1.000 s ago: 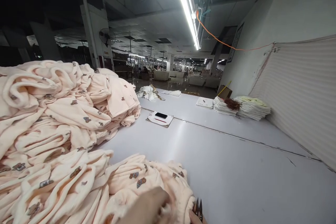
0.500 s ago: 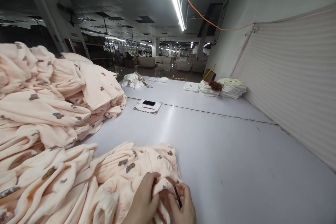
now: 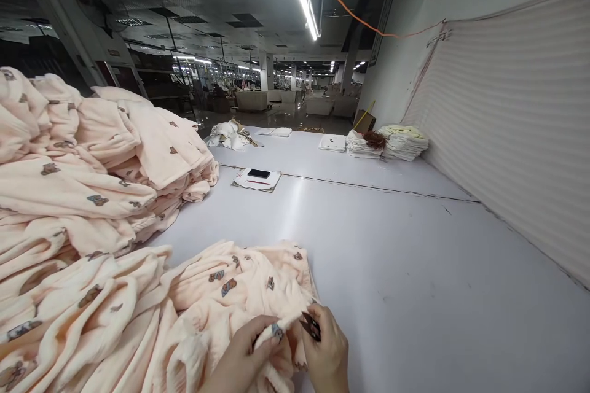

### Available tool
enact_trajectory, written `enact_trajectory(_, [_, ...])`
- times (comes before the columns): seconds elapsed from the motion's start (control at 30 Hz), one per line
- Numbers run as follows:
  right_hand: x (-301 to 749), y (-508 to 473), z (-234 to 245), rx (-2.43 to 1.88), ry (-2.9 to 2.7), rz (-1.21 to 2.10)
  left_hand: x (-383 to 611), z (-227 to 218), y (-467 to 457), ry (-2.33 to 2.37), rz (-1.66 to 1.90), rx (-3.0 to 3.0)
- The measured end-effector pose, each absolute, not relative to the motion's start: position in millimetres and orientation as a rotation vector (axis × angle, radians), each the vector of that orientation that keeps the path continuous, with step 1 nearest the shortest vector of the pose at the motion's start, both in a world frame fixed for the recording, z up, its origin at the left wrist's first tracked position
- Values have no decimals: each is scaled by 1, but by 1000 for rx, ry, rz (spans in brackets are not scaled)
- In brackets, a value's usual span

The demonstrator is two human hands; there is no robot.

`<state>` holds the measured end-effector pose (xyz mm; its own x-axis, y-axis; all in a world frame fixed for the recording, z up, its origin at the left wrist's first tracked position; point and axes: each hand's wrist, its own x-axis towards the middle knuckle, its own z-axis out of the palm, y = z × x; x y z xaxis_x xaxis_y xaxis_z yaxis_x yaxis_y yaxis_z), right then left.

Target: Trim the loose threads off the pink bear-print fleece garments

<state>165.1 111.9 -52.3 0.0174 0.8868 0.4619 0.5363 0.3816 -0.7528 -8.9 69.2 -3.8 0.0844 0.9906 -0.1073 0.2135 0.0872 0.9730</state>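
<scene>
A peach fleece garment (image 3: 230, 295) with small bear prints lies bunched at the near edge of the white table (image 3: 391, 270). My left hand (image 3: 242, 359) pinches a fold of its edge. My right hand (image 3: 325, 353) is closed on small dark thread snips (image 3: 310, 326), whose blades sit right at the pinched fold. Both hands touch the garment at the bottom of the view.
A tall heap of the same peach garments (image 3: 92, 159) fills the left side. A phone on a pad (image 3: 257, 178) lies mid-table. Folded white stacks (image 3: 391, 142) sit at the far right by the striped wall (image 3: 516, 123). White cloth (image 3: 229, 134) lies further back.
The camera has tilted down, so both hands show more fully. The left hand has shifted to pinch the garment's edge, and the snips now point at that fold.
</scene>
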Motion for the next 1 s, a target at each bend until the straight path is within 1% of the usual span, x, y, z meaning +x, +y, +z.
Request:
enact_trajectory(0.13, [164,113,-34,-1359,-1689,518,-16,9,75,1004,923,702])
enact_trajectory(0.23, [166,105,-24,-1265,-1818,584,-17,16,74,907,978,486])
enact_trajectory(0.33, [165,90,-25,-1161,-1908,553,-16,18,72,882,1006,494])
enact_trajectory(0.47, [157,78,-32,-1238,-1902,437,-15,15,73,907,981,551])
enact_trajectory(0.73, [163,86,-32,-1227,-1890,662,-12,35,69,908,952,651])
enact_trajectory(0.8, [168,88,-33,-1252,-1858,688,-12,34,68,986,923,763])
enact_trajectory(0.87, [172,89,-34,-1264,-1816,677,-13,28,65,1262,957,1022])
enact_trajectory(0.93, [173,86,-33,-1255,-1760,654,-13,21,62,1616,1068,1324])
enact_trajectory(1.0, [171,81,-30,-1231,-1684,661,-14,17,57,1829,1175,1429])
